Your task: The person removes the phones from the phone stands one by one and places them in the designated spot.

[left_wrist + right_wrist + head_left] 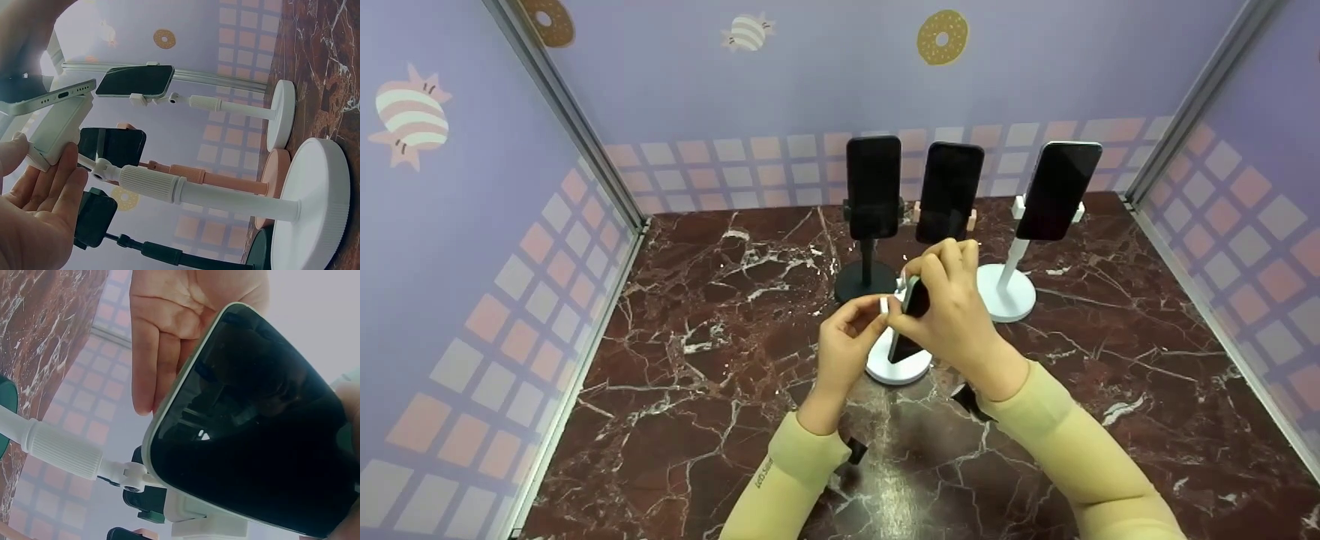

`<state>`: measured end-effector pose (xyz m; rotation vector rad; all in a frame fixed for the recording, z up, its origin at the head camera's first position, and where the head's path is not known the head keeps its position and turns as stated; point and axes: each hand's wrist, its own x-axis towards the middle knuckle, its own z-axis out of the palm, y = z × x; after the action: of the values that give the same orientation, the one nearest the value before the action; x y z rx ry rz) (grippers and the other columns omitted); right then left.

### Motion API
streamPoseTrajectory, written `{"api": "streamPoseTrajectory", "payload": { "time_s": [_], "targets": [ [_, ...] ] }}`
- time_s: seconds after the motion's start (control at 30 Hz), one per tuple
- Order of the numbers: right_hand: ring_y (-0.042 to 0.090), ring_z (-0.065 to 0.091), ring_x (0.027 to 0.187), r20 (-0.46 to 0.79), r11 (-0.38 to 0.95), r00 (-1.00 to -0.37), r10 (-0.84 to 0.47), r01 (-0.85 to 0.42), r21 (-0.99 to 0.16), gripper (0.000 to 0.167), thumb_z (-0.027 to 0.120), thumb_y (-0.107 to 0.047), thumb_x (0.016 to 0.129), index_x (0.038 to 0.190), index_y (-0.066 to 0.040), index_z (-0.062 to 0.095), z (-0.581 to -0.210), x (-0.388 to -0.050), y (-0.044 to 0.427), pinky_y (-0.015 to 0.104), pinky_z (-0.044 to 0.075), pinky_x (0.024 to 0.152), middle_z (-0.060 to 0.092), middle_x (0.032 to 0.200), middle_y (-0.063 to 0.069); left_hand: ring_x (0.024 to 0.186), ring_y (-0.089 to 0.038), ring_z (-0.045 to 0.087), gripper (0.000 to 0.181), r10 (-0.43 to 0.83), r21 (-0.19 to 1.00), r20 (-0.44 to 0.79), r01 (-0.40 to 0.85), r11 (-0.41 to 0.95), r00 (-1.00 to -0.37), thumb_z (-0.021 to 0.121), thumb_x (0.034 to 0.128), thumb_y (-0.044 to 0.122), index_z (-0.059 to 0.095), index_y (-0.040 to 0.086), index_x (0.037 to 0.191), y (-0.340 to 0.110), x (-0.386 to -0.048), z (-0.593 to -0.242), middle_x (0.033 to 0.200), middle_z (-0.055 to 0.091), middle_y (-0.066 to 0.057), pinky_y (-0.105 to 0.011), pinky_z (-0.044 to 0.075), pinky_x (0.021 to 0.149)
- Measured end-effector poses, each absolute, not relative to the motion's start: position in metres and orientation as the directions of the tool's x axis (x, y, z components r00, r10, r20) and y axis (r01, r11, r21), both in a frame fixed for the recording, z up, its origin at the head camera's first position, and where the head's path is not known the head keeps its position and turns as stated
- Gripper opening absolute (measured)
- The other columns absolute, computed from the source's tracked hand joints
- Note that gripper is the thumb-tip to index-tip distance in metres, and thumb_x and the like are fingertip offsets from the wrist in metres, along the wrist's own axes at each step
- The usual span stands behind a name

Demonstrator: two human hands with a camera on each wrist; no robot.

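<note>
A white phone stand (898, 369) stands in front of me, its round base on the table and its white clamp (59, 126) up by my hands. My left hand (844, 349) grips the clamp, thumb on its near edge and fingers behind it. My right hand (960, 315) holds a dark-screened phone (253, 422) by its edges. In the left wrist view the phone's charging-port end lies tilted against the clamp. From the head, my right hand hides much of the phone. Whether the clamp's jaws reach around the phone, I cannot tell.
Behind stand a black stand (867, 281), a pink stand (275, 185) and another white stand (1006, 292), each bearing a dark phone. The marbled tabletop (697, 420) is enclosed by purple panels (825, 82) at the back and sides.
</note>
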<state>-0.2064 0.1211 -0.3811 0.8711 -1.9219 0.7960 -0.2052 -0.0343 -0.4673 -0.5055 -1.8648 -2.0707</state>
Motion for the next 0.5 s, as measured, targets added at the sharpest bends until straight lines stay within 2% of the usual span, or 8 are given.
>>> {"api": "streamPoseTrajectory", "payload": {
  "time_s": [0.13, 0.3, 0.5],
  "targets": [
    [0.035, 0.035, 0.089, 0.882, 0.548, -0.391, -0.261, -0.813, -0.198, 0.032, 0.076, -0.002, 0.071, 0.093, -0.001, 0.052, -0.382, -0.202, 0.124, 0.046, 0.026, 0.081, 0.053, 0.095, 0.018, 0.096, -0.006, 0.070, 0.029, 0.008, 0.888, 0.449, 0.445, -0.112, -0.894, 0.074, 0.0930, 0.003, 0.068, -0.014, 0.115, -0.034, -0.205, -0.467, 0.109, 0.071, -0.032, -0.022, 0.058, 0.086],
    [0.034, 0.032, 0.088, 0.880, 0.553, -0.404, -0.250, -0.805, -0.213, 0.034, 0.078, -0.003, 0.071, 0.093, -0.001, 0.051, -0.384, -0.198, 0.129, 0.042, 0.023, 0.080, 0.046, 0.090, 0.016, 0.096, -0.007, 0.070, 0.028, -0.002, 0.887, 0.452, 0.449, -0.104, -0.892, 0.074, 0.0917, -0.001, 0.067, -0.015, 0.115, -0.034, -0.204, -0.466, 0.110, 0.070, -0.034, -0.022, 0.058, 0.088],
    [0.036, 0.033, 0.089, 0.874, 0.572, -0.424, -0.236, -0.788, -0.228, 0.033, 0.076, -0.003, 0.071, 0.094, 0.000, 0.052, -0.387, -0.194, 0.138, 0.044, 0.026, 0.079, 0.046, 0.090, 0.018, 0.097, -0.005, 0.070, 0.028, -0.008, 0.892, 0.444, 0.442, -0.093, -0.896, 0.074, 0.0913, -0.001, 0.068, -0.015, 0.115, -0.033, -0.205, -0.467, 0.110, 0.070, -0.033, -0.024, 0.058, 0.091]
  ]
}}
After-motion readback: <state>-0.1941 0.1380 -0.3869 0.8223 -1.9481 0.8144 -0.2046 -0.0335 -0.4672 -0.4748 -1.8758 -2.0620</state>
